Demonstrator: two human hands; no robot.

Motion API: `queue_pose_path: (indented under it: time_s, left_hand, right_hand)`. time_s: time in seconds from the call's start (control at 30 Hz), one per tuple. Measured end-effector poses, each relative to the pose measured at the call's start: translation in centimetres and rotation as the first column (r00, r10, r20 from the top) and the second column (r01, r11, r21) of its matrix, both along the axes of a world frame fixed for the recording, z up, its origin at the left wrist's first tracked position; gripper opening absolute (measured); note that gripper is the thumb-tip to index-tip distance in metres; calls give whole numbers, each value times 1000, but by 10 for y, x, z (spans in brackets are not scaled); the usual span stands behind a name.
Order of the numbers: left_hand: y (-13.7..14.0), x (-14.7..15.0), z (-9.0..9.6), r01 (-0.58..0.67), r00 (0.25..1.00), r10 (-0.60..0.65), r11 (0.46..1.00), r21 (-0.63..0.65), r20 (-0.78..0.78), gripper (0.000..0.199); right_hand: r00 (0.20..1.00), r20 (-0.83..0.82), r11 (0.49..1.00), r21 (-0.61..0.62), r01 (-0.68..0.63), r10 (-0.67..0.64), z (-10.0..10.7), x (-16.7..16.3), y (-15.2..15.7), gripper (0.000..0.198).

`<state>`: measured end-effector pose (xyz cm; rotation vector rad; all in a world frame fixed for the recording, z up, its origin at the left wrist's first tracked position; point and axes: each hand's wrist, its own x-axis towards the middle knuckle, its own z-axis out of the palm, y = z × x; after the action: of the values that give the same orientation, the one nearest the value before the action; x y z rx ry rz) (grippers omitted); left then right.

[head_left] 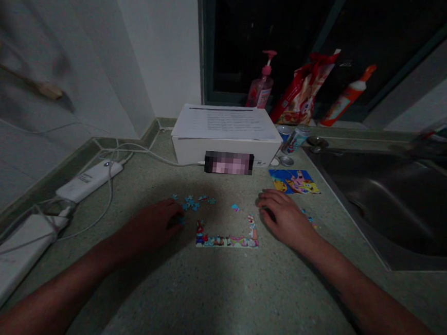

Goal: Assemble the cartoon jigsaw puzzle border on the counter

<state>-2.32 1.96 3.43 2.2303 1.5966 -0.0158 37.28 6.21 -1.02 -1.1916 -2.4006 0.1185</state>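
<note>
A partly joined jigsaw puzzle (227, 241) lies on the counter between my hands, forming a bottom row with short sides rising at left and right. My left hand (151, 226) is to its left, fingers curved and thumb apart. A blue puzzle piece shows at its fingertips; it appears to lie on the counter. Just beyond are several loose blue puzzle pieces (191, 203). One loose pink and blue piece (236, 207) lies above the joined part. My right hand (283, 216) rests on the counter to the right, fingers loosely bent, thumb apart. More pieces (309, 218) peek out beside it.
A SpongeBob picture card (295, 182) lies beyond my right hand. Behind stands a white box (227, 124) with printed paper on top and a blurred-out device against its front. Power strips (89, 180) and cables line the left; a sink (399, 202) is at right.
</note>
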Motion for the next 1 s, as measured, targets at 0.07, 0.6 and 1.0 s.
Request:
queue_pose_path:
  time_s: [0.07,0.6,1.0]
  left_hand:
    - [0,-2,-3,1,1000,-1,1000,7,0,22]
    - [0,-1,-1,2,1000,-2,1000,-2,17,18]
    - [0,-3,-5,9,1000,-9,1000,-19,10,25]
  right_hand:
    - [1000,-5,1000,-2,2,-2,0,0,0,21]
    - [989,-85,992,40,-116,119,3,-23,3,22]
    - [977,63,973,-129,-193,202,15,-47,23,25]
